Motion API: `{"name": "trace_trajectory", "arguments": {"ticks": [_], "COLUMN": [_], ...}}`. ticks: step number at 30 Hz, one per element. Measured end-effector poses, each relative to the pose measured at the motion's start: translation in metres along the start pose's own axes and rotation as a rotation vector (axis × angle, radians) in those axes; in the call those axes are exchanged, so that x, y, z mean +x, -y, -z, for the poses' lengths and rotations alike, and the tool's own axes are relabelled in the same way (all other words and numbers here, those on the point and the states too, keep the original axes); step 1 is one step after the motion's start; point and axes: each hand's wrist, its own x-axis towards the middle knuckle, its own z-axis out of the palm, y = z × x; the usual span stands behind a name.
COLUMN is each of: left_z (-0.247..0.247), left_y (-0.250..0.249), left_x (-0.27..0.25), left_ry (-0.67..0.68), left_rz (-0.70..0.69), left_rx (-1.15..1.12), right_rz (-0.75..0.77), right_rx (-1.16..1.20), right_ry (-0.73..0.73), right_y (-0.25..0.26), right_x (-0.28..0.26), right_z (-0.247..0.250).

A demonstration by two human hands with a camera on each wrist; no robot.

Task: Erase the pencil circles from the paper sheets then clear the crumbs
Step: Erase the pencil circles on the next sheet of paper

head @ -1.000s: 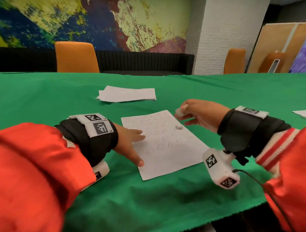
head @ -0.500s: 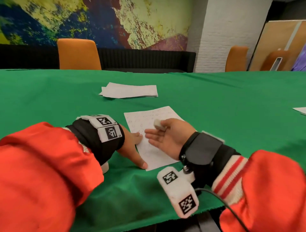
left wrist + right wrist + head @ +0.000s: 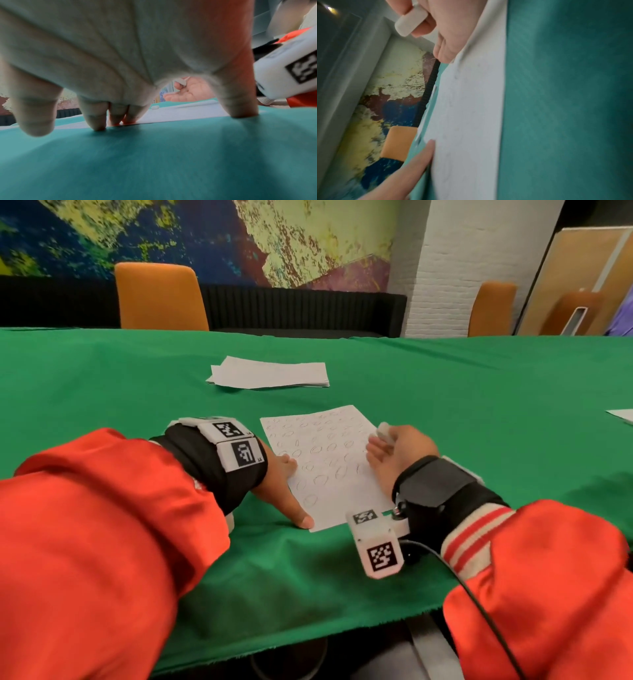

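A white paper sheet (image 3: 322,470) covered in several pencil circles lies on the green cloth in front of me. My left hand (image 3: 284,491) presses its left edge, fingers spread and straight (image 3: 96,119). My right hand (image 3: 380,440) lies side-on at the sheet's right edge, palm turned left. Its thumb and forefinger pinch a white eraser (image 3: 383,430), which is held above the paper (image 3: 471,121) in the right wrist view (image 3: 410,25). The left wrist view shows a small white lump (image 3: 155,107) lying on the sheet.
A stack of white sheets (image 3: 270,373) lies farther back on the green tablecloth (image 3: 479,412). Another sheet's corner (image 3: 621,416) shows at the far right. The table's near edge (image 3: 308,642) runs just below my wrists. Orange chairs (image 3: 161,297) stand behind the table.
My right hand swept with the eraser from the sheet's far right corner to over its middle, then back to its right edge. The left hand stayed pressed on the left edge.
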Motion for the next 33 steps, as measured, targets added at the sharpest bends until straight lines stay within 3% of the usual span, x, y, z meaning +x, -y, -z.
{"name": "trace_trajectory", "arguments": {"ticks": [4,6,10,18,20,22,24,26,29,33], "left_z": [0.000,-0.002,-0.003,-0.001,-0.001,-0.002,-0.003,-0.002,-0.002,-0.002], "left_y": [0.001,0.001,0.003,0.001,0.001,0.003,0.004,0.004,0.003,0.005], "left_x": [0.002,0.004,0.009,0.003,0.004,0.005,0.007,0.009,0.010,0.011], "left_ry": [0.000,0.001,0.004,-0.020,-0.019,-0.009,-0.009,-0.012,0.004,0.015], "left_rz": [0.001,-0.006,0.003,0.004,0.005,0.007,0.005,0.007,0.014,0.014], "left_rx": [-0.019,-0.021,-0.021,-0.060,-0.059,-0.069,-0.077,-0.075,-0.058,-0.049], "right_rz": [-0.116,-0.230,-0.255,0.049,0.112,0.066,-0.050,-0.211,-0.354,-0.240], "right_rx": [-0.022,-0.119,-0.118,0.184,0.241,0.206,0.066,-0.040,-0.016,0.042], "right_ry": [0.266,0.308,0.220,-0.156,-0.123,0.005,0.170,0.246,0.261,0.104], "right_y": [-0.016,-0.038,-0.049,0.024,0.033,0.028,0.012,-0.006,-0.022,-0.001], "right_x": [-0.032,-0.035,-0.029,0.018,0.016,0.002,-0.016,-0.029,-0.027,-0.013], "right_z": [-0.021,-0.027,-0.023,0.034,0.038,0.028,0.012,-0.001,0.000,0.024]}}
